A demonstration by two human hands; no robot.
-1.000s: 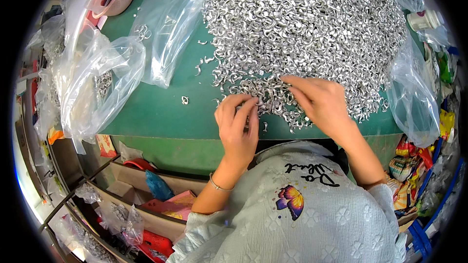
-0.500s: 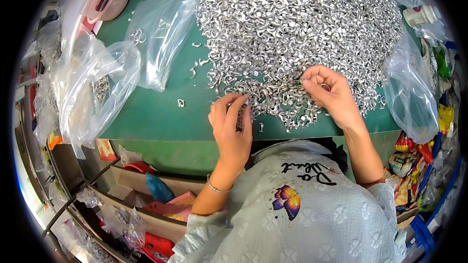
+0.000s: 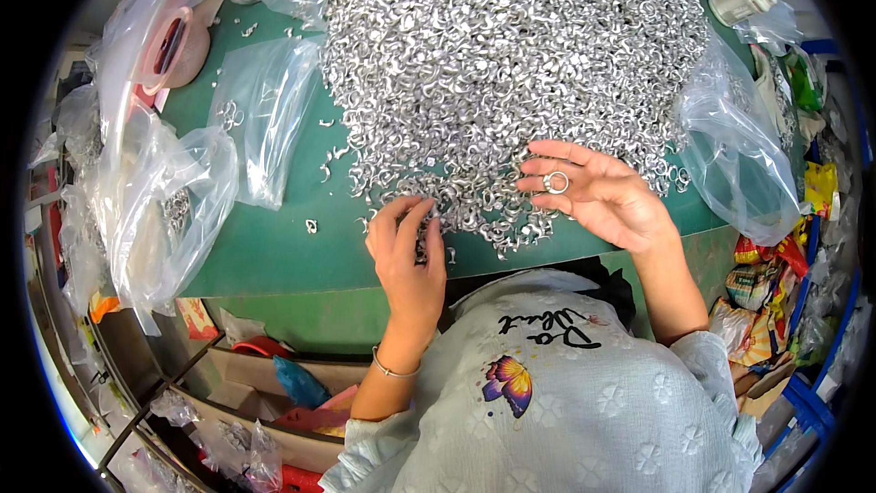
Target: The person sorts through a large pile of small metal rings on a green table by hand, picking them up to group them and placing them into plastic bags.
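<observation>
Seen from the head camera, the left hand rests palm down at the near edge of a large heap of small silver metal rings on a green table, fingers together touching pieces. The right hand is lifted, palm up, fingers spread, pinching one ring.

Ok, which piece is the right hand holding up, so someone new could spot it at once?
Start at the big heap of small silver metal pieces on the green table. At its near right edge the right hand is raised, palm up. Pinched between thumb and fingers is a single silver ring: it is the only piece lifted clear of the heap and seen against skin.
</observation>
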